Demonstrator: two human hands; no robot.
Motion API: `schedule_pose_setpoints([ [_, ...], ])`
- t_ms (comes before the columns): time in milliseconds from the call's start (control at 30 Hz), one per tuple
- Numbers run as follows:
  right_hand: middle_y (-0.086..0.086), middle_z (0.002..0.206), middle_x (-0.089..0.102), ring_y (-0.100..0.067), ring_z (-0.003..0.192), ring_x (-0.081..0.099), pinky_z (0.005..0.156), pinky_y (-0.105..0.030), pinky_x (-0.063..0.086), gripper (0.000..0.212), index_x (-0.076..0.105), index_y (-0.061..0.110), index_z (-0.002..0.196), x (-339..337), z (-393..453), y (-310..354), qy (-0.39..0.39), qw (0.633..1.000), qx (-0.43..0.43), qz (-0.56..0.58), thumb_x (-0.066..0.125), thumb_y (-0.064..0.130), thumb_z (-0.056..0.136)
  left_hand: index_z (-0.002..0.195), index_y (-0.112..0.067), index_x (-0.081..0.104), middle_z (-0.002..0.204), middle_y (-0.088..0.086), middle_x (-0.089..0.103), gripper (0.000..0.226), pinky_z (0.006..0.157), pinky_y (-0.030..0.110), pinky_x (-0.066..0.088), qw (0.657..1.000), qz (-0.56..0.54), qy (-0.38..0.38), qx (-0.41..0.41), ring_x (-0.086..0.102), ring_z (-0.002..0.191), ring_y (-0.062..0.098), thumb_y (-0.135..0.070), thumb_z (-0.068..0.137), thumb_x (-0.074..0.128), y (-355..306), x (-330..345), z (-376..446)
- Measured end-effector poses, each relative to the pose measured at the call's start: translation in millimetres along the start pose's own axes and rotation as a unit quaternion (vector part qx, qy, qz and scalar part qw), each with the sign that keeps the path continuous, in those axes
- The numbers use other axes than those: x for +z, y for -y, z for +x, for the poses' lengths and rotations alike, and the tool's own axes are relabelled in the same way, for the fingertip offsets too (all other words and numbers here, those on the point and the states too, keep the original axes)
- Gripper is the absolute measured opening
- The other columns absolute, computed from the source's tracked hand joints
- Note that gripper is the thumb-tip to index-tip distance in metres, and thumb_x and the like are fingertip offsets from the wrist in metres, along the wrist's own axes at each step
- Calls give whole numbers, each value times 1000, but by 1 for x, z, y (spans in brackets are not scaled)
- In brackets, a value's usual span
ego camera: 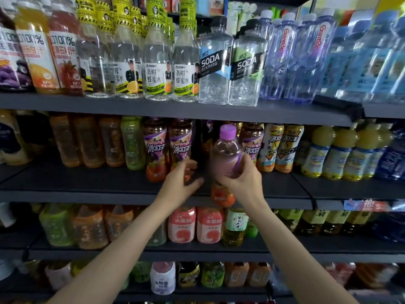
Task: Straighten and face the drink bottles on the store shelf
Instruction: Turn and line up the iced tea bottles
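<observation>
The right hand (238, 181) gripped a purple-capped bottle (226, 154) round its middle, fingers curled about it, holding it tilted in front of the middle shelf (87, 183) (its orange base showed below the grip). The left hand (178, 178) reached beside it, fingers relaxed, touching a shelved bottle (180, 141).

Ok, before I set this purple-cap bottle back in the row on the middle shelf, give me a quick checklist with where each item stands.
1. Grip: right hand wraps the purple-cap bottle: ok.
2. Bottle upright: roughly upright, slight tilt: ok.
3. Label facing out: blurred: cannot tell.
4. Slot free: dark gap between the purple-label tea bottles: ok.
5. Left hand clear of the slot: it sits at the gap's mouth, touching the neighbouring bottle: not ok.
6. Bottle lined up with gap: held right of it: not ok.
</observation>
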State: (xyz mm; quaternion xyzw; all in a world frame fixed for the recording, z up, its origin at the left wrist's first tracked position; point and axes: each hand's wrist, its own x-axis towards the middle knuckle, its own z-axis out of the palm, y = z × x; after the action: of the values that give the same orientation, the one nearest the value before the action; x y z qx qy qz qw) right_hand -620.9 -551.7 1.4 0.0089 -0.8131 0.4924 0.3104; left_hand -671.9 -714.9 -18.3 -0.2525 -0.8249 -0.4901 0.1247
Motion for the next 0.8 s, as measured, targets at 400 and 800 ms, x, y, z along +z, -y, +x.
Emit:
schedule_pose_setpoints([
  [400, -17, 125, 54, -38, 113, 54, 90, -48, 47, 67, 42, 5, 129, -55, 75, -60, -174, 956, 201, -124, 77, 29, 77, 133, -9, 41, 134, 12, 42, 54, 97, 23, 31, 981, 128, -131, -67, 40, 126, 25, -10, 85, 65, 22, 10, 35],
  [800, -12, 135, 40, -14, 123, 37, 96, -10, 27, 58, 40, 4, 134, -12, 50, -55, -180, 976, -42, -117, 69, 12, 84, 136, 0, 34, 132, 17, 50, 67, 99, 36, 37, 968, 97, -186, -140, 47, 123, 31, -24, 84, 68, 40, 28, 60],
])
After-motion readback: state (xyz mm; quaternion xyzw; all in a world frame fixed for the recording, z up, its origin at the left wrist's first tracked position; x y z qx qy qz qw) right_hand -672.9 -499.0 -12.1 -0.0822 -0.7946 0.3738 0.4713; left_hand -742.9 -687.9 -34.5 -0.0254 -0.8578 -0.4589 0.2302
